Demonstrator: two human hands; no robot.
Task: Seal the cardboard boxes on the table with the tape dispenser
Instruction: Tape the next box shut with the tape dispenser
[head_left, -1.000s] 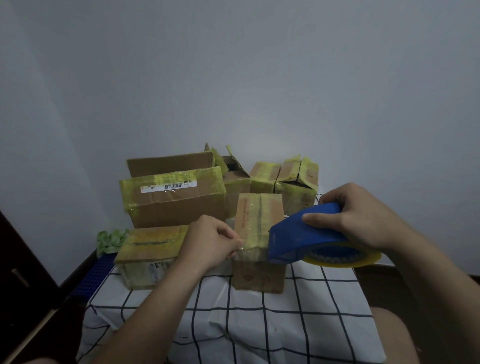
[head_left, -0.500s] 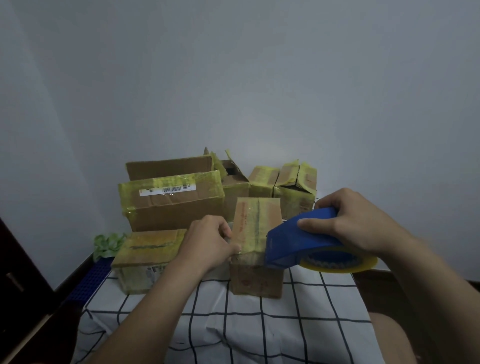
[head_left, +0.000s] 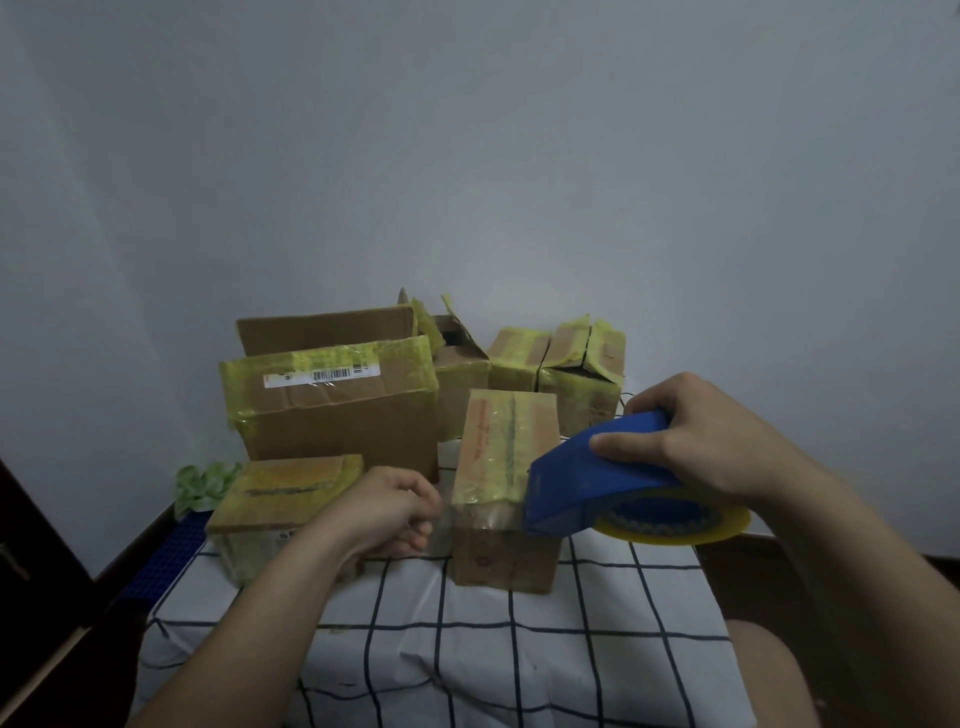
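Note:
A small upright cardboard box (head_left: 506, 556) with yellowish tape over its top stands mid-table. My right hand (head_left: 696, 441) grips the blue tape dispenser (head_left: 587, 483) from above, and its yellow tape roll (head_left: 675, 527) hangs below. The dispenser's front edge sits against the box's upper right corner. My left hand (head_left: 389, 512) is just left of the box with curled fingers. Thumb and forefinger pinch what looks like a clear strip of tape (head_left: 445, 499) running to the box. Several more taped boxes stand behind, the largest being a wide box (head_left: 337, 410) at the back left.
A flat taped box (head_left: 280, 493) lies left of my left hand. The table has a white cloth with a black grid (head_left: 467, 639). A green crumpled thing (head_left: 202, 480) and a blue crate (head_left: 166, 556) sit off the table's left edge, below a grey wall.
My left hand has drawn away from the box's front top edge, to the left and slightly down. The dispenser has stayed at the box's right corner.

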